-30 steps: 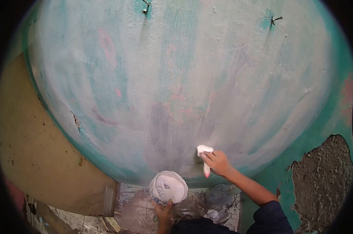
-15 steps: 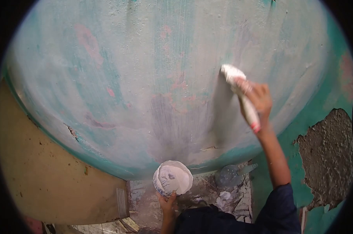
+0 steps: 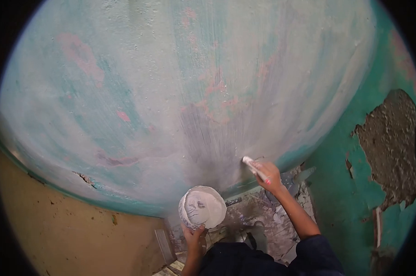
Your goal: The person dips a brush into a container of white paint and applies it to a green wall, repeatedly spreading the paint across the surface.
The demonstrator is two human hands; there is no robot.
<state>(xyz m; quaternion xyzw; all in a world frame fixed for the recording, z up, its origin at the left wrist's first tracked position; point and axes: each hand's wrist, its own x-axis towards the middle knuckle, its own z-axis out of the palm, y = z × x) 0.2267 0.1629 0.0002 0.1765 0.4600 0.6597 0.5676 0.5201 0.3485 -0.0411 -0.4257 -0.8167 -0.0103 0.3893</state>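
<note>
My right hand point(image 3: 268, 175) is closed round the handle of a paintbrush point(image 3: 258, 170) with white bristles and a red handle end. The bristle tip lies against the lower part of the wall point(image 3: 162, 92), which carries streaky whitish paint over teal with pink and purplish patches. Low in the middle, my left hand point(image 3: 194, 237) grips a round tub point(image 3: 202, 207) by its near rim, thumb over the edge. White paint sits inside it, with a few dark marks on its surface.
A tan panel point(image 3: 79, 225) stands at the lower left. On the right, a green wall point(image 3: 336, 184) has a large broken patch of bare rough plaster point(image 3: 392, 142). Paint-splashed floor point(image 3: 251, 207) with debris lies below the painted wall.
My right hand has swept the paintbrush down and slightly left, from mid-wall to near its bottom edge. My left hand keeps hold of the tub. The view has shifted a little.
</note>
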